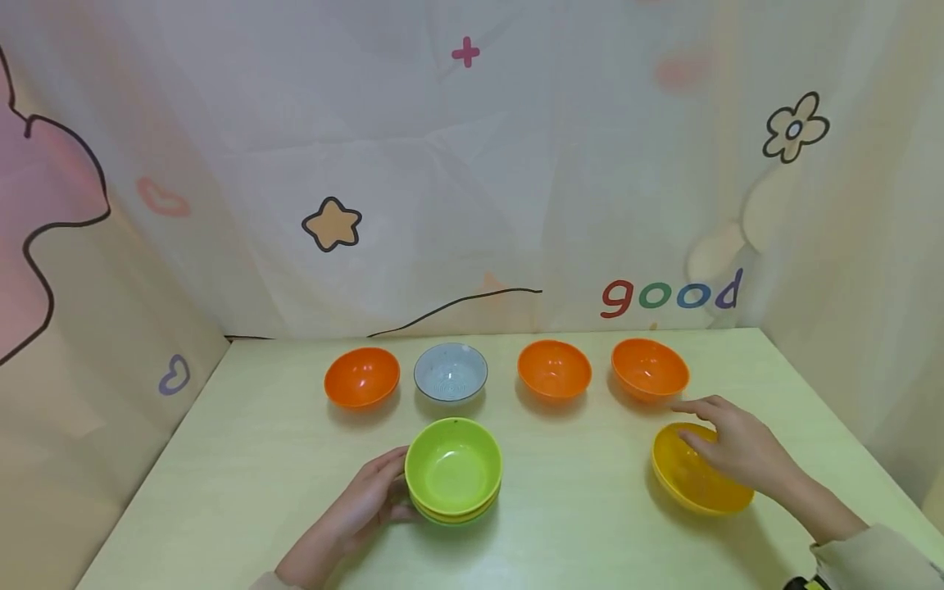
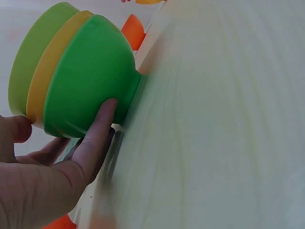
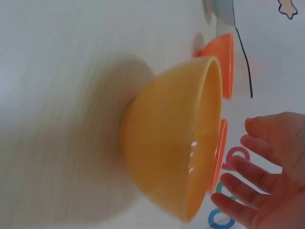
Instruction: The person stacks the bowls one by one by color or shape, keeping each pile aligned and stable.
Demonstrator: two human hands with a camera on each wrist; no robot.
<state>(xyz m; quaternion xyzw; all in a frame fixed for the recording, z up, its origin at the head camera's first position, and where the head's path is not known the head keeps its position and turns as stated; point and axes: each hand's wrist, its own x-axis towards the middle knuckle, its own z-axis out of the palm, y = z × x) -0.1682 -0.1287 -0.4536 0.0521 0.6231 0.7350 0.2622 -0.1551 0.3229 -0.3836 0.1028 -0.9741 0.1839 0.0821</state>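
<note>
Three already nested bowls are gripped by the left fingers, while a yellow bowl below the empty, relaxed right fingers, and three orange bowls and a grey bowl beyond, are left unstacked.

"good" and "+" on the backdrop

Star-printed curtain behind pale table

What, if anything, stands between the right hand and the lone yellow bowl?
Nothing visible: the right wrist view shows open space between the right hand and the yellow bowl. The nearest orange bowl stands farther back.
</note>
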